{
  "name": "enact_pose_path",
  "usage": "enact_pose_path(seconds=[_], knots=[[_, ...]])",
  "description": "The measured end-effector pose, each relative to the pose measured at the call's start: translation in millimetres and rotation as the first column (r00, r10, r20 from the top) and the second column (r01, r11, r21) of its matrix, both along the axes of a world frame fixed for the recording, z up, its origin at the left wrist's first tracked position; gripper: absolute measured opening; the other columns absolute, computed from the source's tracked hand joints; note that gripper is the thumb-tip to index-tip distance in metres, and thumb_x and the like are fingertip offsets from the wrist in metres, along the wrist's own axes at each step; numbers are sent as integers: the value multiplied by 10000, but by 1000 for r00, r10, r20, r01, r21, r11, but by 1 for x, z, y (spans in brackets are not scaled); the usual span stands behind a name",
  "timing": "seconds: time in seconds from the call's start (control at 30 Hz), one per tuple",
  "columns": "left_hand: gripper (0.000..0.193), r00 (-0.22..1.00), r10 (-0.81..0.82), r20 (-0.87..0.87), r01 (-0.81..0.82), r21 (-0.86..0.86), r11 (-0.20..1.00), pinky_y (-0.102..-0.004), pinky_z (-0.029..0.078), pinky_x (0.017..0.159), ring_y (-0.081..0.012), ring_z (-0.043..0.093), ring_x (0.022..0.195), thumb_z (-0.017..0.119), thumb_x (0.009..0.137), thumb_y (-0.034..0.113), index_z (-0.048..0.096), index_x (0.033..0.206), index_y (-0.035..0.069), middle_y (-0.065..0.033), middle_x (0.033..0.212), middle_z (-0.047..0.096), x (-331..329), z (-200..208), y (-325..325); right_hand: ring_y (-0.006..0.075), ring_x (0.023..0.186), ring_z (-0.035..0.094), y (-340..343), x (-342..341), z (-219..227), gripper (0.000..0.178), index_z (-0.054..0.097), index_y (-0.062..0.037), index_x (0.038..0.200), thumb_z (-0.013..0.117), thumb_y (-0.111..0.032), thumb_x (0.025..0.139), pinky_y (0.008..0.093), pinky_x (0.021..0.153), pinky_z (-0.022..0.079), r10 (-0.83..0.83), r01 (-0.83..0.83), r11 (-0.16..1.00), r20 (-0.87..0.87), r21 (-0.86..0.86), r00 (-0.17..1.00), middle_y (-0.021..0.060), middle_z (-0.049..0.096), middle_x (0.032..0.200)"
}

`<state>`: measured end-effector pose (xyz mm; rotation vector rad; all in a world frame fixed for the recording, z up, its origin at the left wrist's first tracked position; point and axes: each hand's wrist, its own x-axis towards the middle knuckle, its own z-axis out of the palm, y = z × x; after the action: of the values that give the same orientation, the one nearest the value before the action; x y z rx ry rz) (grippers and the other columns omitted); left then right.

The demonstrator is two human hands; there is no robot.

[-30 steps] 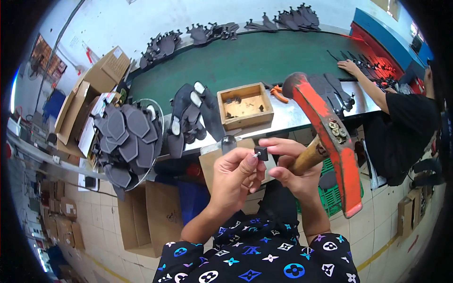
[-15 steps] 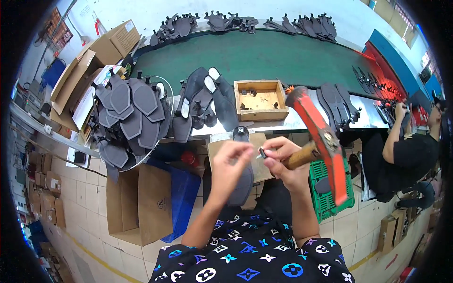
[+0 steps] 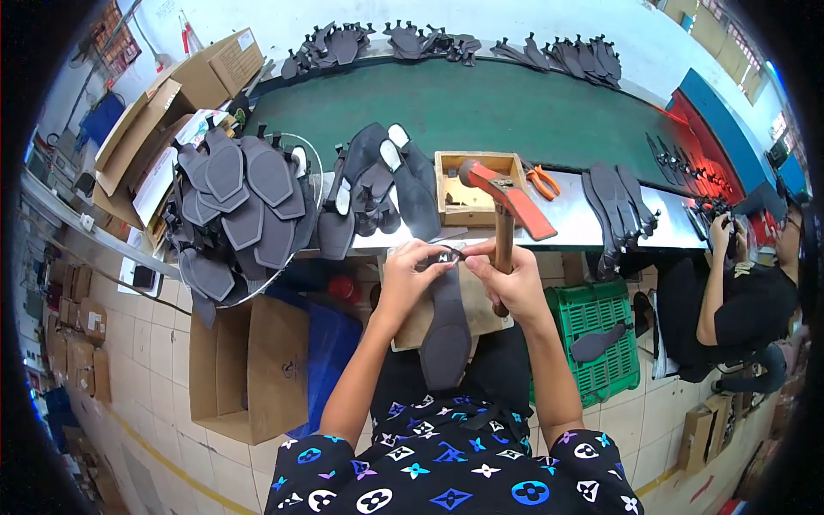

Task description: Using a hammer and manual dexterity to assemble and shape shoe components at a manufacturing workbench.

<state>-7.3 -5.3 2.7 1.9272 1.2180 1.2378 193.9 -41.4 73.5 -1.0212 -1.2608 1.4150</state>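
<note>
A dark grey shoe sole (image 3: 446, 339) with a heel at its far end lies on a pale board (image 3: 485, 322) at my lap. My left hand (image 3: 405, 279) is closed with thumb and fingertips at the heel end. My right hand (image 3: 518, 287) grips the wooden handle of a hammer (image 3: 505, 245), its orange head upright above the hand. The thumb and forefinger of that hand also pinch at the heel, meeting the left fingertips. A small dark piece shows between the two hands; its shape is mostly hidden.
Ahead is a wooden box (image 3: 468, 215) of small parts, beside orange-handled pliers (image 3: 542, 182). Soles fill a round rack (image 3: 322, 184) at left, near a cardboard box (image 3: 283, 369). A green crate (image 3: 614, 378) stands right, near a co-worker (image 3: 755, 292). Beyond runs a green conveyor belt (image 3: 481, 107).
Both hands have come together at the sole's heel, bringing the small dark piece there. The hammer has swung from leaning toward me to upright, its head farther away.
</note>
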Motion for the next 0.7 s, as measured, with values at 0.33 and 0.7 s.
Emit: enact_pose_path(seconds=[0.33,0.7], knots=[[295,1000,23,10,-22,-15,1000,-348,510,787,-255,664,868,825,770,169,746,1012,20,-123,927,706,-3,7,-8,312,811,665,42,-8,-34,190,665,15,1035,695,-75,870,337,747,508,-30,-186,908,500,376,866,168,675,897],[291,988,-4,154,37,-215,976,-409,525,759,-336,658,849,836,747,169,732,979,27,-146,858,694,-6,-12,-1,394,947,636,35,-17,-26,322,633,-21,1037,605,38,722,432,794,511,-163,-298,820,698,489,697,136,652,1054]])
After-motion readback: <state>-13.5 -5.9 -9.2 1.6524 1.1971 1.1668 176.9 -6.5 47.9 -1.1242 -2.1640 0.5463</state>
